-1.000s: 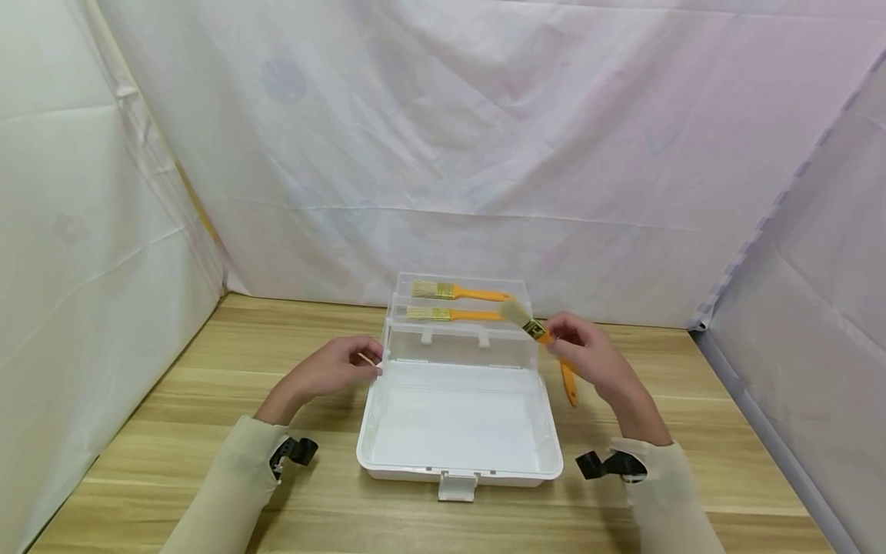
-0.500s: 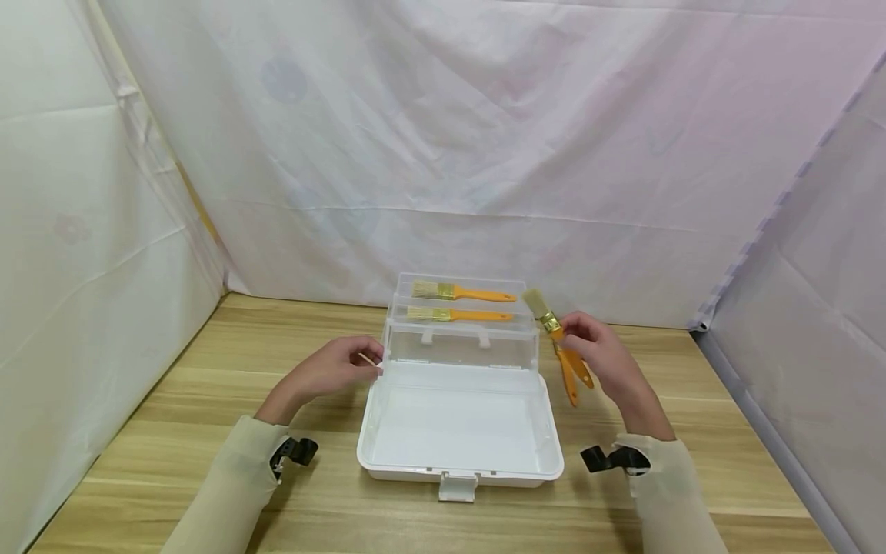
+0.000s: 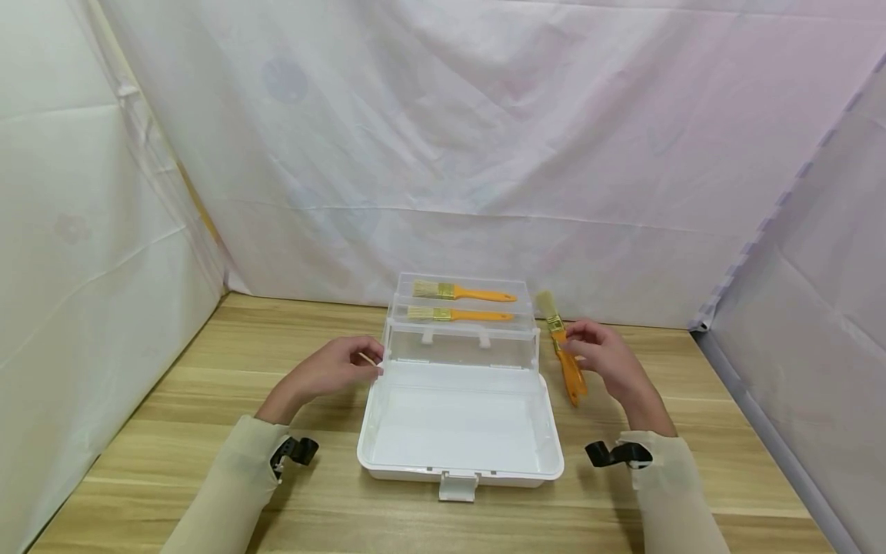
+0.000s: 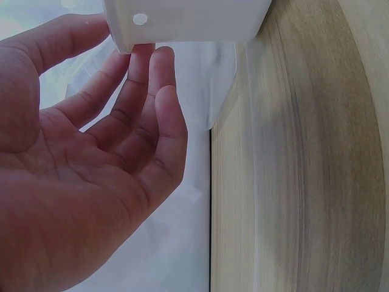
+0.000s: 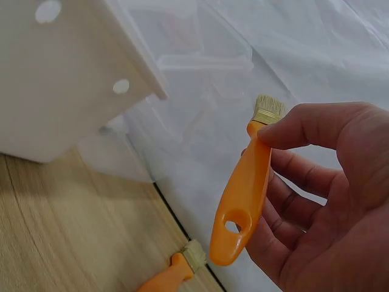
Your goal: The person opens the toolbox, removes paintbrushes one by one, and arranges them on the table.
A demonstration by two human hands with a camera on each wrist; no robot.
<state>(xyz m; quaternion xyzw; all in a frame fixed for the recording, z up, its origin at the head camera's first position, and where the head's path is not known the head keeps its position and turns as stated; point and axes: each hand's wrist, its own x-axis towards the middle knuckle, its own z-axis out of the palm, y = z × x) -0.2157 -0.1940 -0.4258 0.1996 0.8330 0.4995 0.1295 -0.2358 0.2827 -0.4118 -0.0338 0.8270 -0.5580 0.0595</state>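
At the rear left corner of the open white box (image 3: 498, 476), my left hand (image 3: 335, 369) grips the edge, thumb on one side and fingertips on the other in the left wrist view. My right hand (image 3: 612, 365) pinches a paintbrush (image 5: 246, 188) near its metal band, bristles pointing up and away. A second paintbrush (image 5: 173, 277) lies on the table below it, mostly overlapped by the held one in the head view. Two more orange-handled paintbrushes, the rear one (image 3: 477, 295) and the front one (image 3: 477, 315), lie side by side in the clear tiered trays (image 3: 408, 331).
The box's clear trays stand raised behind its white base, and a front latch (image 3: 457, 488) hangs down. The wooden table (image 3: 311, 492) meets a white cloth backdrop (image 3: 484, 154) at the back, with cloth on both sides too.
My right hand has moved right and slightly down with the paintbrush, away from the trays. The brush has swung steeper, now nearly lined up over the lying one. My left hand stays put.
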